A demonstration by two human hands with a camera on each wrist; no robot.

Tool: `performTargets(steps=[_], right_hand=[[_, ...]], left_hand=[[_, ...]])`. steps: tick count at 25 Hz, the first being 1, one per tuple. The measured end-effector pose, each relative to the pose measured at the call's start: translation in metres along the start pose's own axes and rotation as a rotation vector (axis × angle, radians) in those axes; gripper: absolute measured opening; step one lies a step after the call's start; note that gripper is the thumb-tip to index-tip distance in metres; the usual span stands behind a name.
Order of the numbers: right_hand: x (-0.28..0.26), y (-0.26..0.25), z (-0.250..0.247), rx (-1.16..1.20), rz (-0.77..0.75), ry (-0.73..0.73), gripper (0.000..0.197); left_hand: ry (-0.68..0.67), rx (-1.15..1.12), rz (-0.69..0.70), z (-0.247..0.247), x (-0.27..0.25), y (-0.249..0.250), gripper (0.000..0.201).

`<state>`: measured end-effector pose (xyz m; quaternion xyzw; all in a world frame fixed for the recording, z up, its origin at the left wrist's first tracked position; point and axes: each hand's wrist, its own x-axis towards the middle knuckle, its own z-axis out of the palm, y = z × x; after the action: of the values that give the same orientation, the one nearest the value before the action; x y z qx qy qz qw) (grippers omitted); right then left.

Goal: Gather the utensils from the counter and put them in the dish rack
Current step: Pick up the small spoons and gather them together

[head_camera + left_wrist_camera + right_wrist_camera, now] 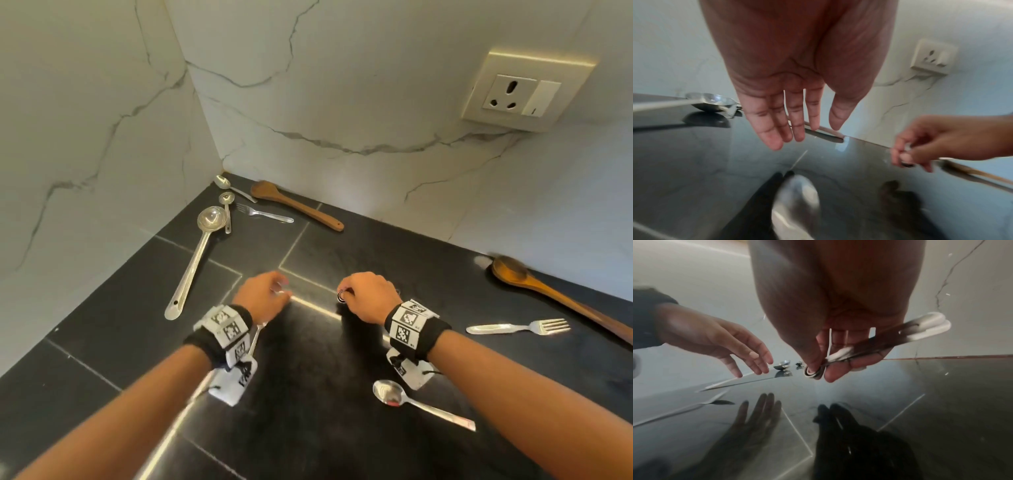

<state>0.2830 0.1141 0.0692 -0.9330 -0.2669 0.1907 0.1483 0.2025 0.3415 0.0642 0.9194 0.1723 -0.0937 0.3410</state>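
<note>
My left hand (274, 291) hovers open over the black counter (342, 445), its fingers (789, 121) straight and holding nothing. My right hand (363, 294) pinches a small steel utensil with a looped end (815, 372) just above the counter. A steel spoon (255, 339) lies under my left wrist, blurred in the left wrist view (797, 203). A long steel ladle (191, 263) lies to the left of my left hand. Another spoon (411, 401) and a fork (520, 328) lie by my right arm. No dish rack is in view.
In the back corner lie two small spoons (226, 202), a fork (263, 214) and a wooden spoon (298, 207). A second wooden spoon (548, 291) lies along the right wall. Marble walls close the left and back; a socket (524, 92) sits on the back wall.
</note>
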Motion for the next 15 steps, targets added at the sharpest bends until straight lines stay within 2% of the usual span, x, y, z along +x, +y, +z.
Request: performTargets(steps=[4, 7, 12, 15], right_hand=[[0.034, 0.015, -0.007, -0.055, 0.055, 0.004, 0.023], [0.047, 0.018, -0.005, -0.052, 0.062, 0.005, 0.023], [0.05, 0.018, 0.003, -0.034, 0.059, 0.043, 0.023], [0.048, 0.018, 0.006, -0.034, 0.061, 0.043, 0.023]], left_hand=[[0.035, 0.244, -0.061, -0.055, 0.086, -0.034, 0.058], [0.056, 0.334, -0.077, -0.076, 0.129, -0.059, 0.05], [-0.005, 0.461, -0.066, -0.07, 0.142, -0.086, 0.067], [0.043, 0.509, 0.063, -0.068, 0.118, -0.077, 0.055]])
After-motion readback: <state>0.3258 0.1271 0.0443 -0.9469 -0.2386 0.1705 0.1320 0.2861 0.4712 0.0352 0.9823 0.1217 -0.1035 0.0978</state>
